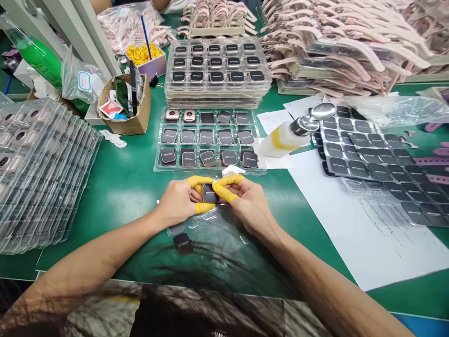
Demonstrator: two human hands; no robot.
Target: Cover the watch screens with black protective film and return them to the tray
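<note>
Above the green tabletop [105, 187], I saw the black square piece [209, 194] between the left hand [177, 201] and right hand [250, 201], yellow-covered fingertips [205, 208] gripping its edges; light, rim-only pressure seemed best for sparing the printed face. Beyond lay the clear tray [210, 170].

A clear tray [197, 146] lies on the green worktop [129, 173], with black square pieces [206, 136] in its three rows and two pink-rimmed watch cases [189, 116] in its far left corner. On the tray's near side, the left hand [178, 199] and right hand [250, 203] hold one black square [209, 194] in yellow-covered fingers [204, 208]. Behind the tray sit stacked trays [217, 93]; just right of it, a bottle [280, 139]; farther right, dark sheets [352, 145]; to its left, a cardboard box [135, 122].
</note>
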